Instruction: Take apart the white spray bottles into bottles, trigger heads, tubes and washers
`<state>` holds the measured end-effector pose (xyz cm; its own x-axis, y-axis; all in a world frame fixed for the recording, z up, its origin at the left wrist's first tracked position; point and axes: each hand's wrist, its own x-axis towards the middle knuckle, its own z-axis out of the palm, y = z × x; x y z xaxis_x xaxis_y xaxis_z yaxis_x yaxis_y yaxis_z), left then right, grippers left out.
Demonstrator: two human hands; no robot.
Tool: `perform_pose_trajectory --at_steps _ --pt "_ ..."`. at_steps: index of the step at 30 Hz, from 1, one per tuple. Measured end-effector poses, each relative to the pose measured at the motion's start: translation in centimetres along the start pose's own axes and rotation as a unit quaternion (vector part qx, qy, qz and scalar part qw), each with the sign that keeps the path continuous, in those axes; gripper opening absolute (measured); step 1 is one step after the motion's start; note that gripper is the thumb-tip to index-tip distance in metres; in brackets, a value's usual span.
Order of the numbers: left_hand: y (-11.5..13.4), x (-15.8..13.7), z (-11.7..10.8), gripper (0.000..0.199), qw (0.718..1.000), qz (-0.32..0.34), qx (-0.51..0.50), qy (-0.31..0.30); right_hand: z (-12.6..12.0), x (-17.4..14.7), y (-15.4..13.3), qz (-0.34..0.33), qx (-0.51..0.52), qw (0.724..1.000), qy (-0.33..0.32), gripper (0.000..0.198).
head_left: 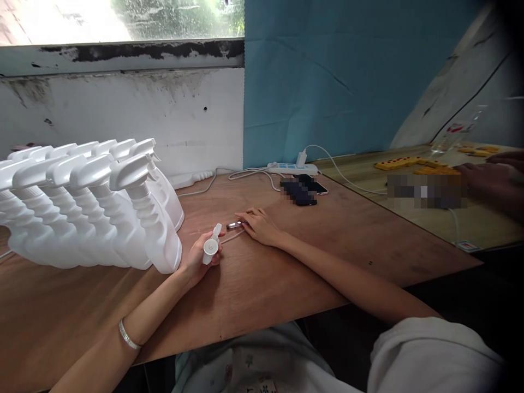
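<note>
My left hand [200, 256] grips a white trigger spray head [210, 247]. Its round collar, with a small hole in the middle, faces up toward me. To the right, my right hand [262, 226] lies low over the tabletop. Its fingers are on a slim, shiny metallic piece [234, 225], partly hidden beneath them, so its kind is not clear. A thin pale cable [233, 236] runs between the two hands. Left of my left hand stand rows of white spray bottles [159, 245], upright and fitted with trigger heads.
Against the wall, a white power strip [282, 168] holds a plugged-in charger [301, 159]. Phones [313, 184] lie on the brown table [327, 273]. On the adjoining table, another person's hand [483, 183] is near yellow pieces [409, 162] and a clear bottle [446, 139].
</note>
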<state>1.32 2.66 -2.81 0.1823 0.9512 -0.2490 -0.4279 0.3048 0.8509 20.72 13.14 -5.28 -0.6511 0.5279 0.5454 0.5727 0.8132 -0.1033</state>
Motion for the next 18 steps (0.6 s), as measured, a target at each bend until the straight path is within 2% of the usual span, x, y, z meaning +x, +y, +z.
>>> perform_pose_trajectory --at_steps 7,9,12,15,18 --pt "-0.2 -0.1 0.0 0.030 1.000 -0.012 0.026 -0.005 -0.2 0.4 -0.3 -0.039 -0.040 0.998 -0.018 0.032" --pt "-0.2 0.0 0.0 0.031 0.999 -0.009 0.031 -0.002 -0.6 0.4 -0.7 -0.054 -0.053 0.997 0.005 0.034" --pt "-0.3 0.0 0.0 0.033 1.000 -0.007 0.030 0.005 -1.3 0.1 -1.7 -0.088 -0.062 0.988 0.112 0.035" --pt "-0.3 0.0 0.0 0.032 0.999 -0.005 0.031 0.013 -2.3 -0.5 -3.2 -0.154 -0.014 0.961 0.228 0.031" --pt "-0.2 0.0 0.0 0.030 0.999 -0.001 0.026 0.026 -3.7 -1.0 -5.3 -0.229 0.062 0.929 0.284 0.028"
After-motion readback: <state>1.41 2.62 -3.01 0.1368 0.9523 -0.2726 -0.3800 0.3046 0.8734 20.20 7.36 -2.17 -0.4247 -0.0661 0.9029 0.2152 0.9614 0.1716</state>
